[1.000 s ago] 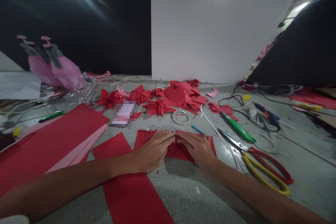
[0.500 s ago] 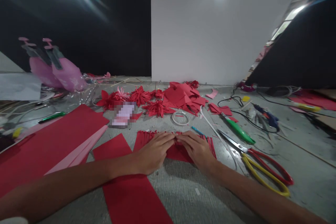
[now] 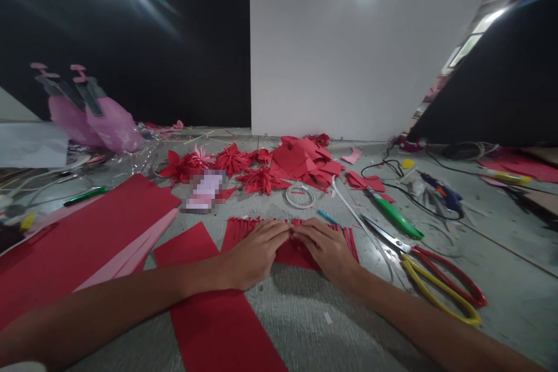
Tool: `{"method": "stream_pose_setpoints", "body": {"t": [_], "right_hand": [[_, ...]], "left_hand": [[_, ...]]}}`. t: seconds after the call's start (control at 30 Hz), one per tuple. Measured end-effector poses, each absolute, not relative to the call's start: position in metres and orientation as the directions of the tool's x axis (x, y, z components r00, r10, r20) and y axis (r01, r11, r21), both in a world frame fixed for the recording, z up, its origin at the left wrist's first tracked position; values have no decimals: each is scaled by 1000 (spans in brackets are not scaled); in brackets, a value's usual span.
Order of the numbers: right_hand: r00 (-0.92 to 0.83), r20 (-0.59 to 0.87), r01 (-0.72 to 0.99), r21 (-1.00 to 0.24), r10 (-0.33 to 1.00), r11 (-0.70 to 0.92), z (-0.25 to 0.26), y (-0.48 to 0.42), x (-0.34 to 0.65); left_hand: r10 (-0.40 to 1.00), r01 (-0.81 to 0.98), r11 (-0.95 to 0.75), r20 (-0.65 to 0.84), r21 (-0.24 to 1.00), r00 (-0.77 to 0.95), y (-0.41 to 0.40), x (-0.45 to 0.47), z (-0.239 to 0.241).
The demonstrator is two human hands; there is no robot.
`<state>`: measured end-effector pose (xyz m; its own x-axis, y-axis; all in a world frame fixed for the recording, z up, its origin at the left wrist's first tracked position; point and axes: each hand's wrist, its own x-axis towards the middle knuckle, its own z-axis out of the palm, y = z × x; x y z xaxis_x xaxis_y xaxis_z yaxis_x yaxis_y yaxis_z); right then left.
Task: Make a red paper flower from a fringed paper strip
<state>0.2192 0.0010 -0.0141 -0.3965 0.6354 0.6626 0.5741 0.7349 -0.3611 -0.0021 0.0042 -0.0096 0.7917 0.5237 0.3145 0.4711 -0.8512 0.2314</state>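
A strip of red paper [image 3: 290, 256], its far edge cut into thin fringe, lies on the grey surface in front of me. My left hand [image 3: 255, 253] rests over its left half, fingers pressed together at the fringe. My right hand [image 3: 331, 249] mirrors it on the right half, and the fingertips of both hands nearly meet in the middle. Both hands are closed on the paper; the exact grip of the fingertips is hidden beneath the knuckles. Under my left forearm lies a longer plain red paper strip [image 3: 226, 331].
Scissors [image 3: 401, 247] with red and yellow handles and a green-handled cutter [image 3: 394, 214] lie on the right. Beyond my hands are a tape roll [image 3: 300, 196], a blue pen [image 3: 329, 218], red paper flowers [image 3: 261, 179] and a phone [image 3: 204, 189]. Red sheets [image 3: 100, 226] spread left.
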Motion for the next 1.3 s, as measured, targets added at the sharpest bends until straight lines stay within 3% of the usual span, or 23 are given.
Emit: {"method": "stream_pose_setpoints", "body": {"t": [0.5, 0.93, 1.3], "right_hand": [[-410, 670, 541, -367, 619, 756, -22, 3, 223], [-413, 685, 564, -324, 600, 759, -20, 3, 219], [-404, 628, 575, -390, 664, 719, -16, 1, 218]], "left_hand": [[569, 468, -816, 327, 340, 755, 4, -4, -6], [566, 469, -819, 331, 330, 755, 3, -3, -3], [567, 471, -818, 329, 331, 755, 3, -1, 0]]}}
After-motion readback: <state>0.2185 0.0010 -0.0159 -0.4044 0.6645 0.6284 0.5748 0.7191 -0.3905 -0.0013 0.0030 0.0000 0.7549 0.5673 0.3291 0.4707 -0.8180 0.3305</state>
